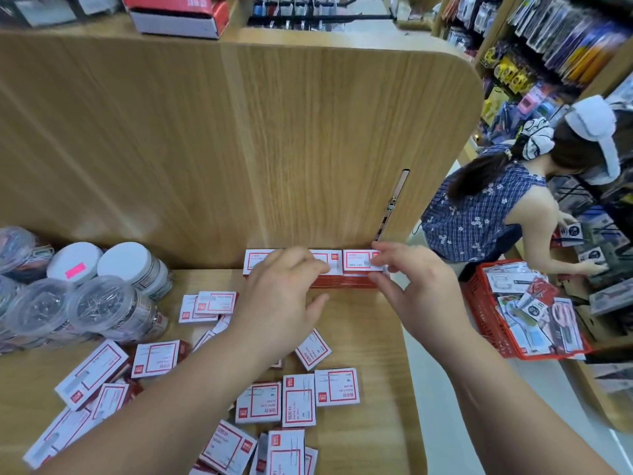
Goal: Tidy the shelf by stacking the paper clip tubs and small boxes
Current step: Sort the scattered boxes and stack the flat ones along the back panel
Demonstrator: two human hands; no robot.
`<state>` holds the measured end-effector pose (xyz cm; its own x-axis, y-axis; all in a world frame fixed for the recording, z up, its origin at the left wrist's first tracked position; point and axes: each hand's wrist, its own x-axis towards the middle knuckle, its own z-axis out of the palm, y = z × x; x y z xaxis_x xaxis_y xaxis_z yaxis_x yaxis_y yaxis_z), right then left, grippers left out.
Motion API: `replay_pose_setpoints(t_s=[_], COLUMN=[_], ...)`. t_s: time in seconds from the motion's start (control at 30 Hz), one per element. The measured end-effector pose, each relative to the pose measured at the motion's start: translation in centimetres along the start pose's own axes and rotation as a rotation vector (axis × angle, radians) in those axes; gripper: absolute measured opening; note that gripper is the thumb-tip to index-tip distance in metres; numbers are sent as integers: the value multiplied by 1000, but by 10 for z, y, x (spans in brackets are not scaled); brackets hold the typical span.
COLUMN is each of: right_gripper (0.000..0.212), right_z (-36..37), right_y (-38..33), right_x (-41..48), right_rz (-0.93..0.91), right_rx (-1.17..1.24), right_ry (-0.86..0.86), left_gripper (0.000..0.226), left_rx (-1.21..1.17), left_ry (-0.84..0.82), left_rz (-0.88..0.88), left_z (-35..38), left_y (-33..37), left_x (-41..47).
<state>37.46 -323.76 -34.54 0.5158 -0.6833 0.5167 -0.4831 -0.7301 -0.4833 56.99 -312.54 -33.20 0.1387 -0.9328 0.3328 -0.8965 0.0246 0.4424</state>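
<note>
Small white-and-red boxes stand in a stacked row (359,260) against the shelf's wooden back panel. My left hand (281,289) rests its fingers on the row's middle box, covering most of it. My right hand (407,279) pinches the rightmost box at its right end between thumb and fingers. Several more small boxes (298,399) lie scattered on the shelf board in front of me. Round clear paper clip tubs (102,303) with white lids lie and stand in a heap at the left.
The wooden shelf board (359,337) ends at its right edge near my right forearm. Beyond it a person crouches at another shelf beside a red basket (486,303) full of packets. Red-and-white cartons (178,15) sit on top of the back panel.
</note>
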Motion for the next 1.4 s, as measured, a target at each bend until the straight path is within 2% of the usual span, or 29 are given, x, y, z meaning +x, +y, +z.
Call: replay_pose_setpoints(t_s=[0.27, 0.47, 0.7, 0.8, 0.93, 1.07, 1.17, 1.27, 1.4], right_gripper=[17, 18, 17, 17, 14, 13, 17, 21, 23], right_z=[8, 6, 9, 8, 3, 18, 37, 49, 54], right_y=[2, 3, 3, -1, -25, -59, -73, -83, -91], right_x=[-1, 3, 5, 5, 2, -11, -15, -15, -15], right_rz=[46, 50, 35, -3, -51, -128, -104, -64, -56], right_rx=[2, -16, -32, -75, -49, 80, 97, 100, 79], right_ry=[43, 10, 3, 38, 97, -123, -283, -407, -433], left_gripper=[50, 44, 38, 34, 19, 18, 25, 34, 44], left_rx=[132, 106, 118, 107, 54, 125, 174, 200, 245], left_ry=[-117, -39, -93, -56, 86, 163, 146, 35, -109], left_rz=[90, 111, 147, 149, 96, -51, -161, -257, -325], left_z=[9, 11, 13, 6, -23, -56, -59, -51, -39], left_y=[9, 9, 8, 9, -6, -40, -53, -60, -65], left_x=[11, 11, 11, 11, -5, -46, -64, -70, -68])
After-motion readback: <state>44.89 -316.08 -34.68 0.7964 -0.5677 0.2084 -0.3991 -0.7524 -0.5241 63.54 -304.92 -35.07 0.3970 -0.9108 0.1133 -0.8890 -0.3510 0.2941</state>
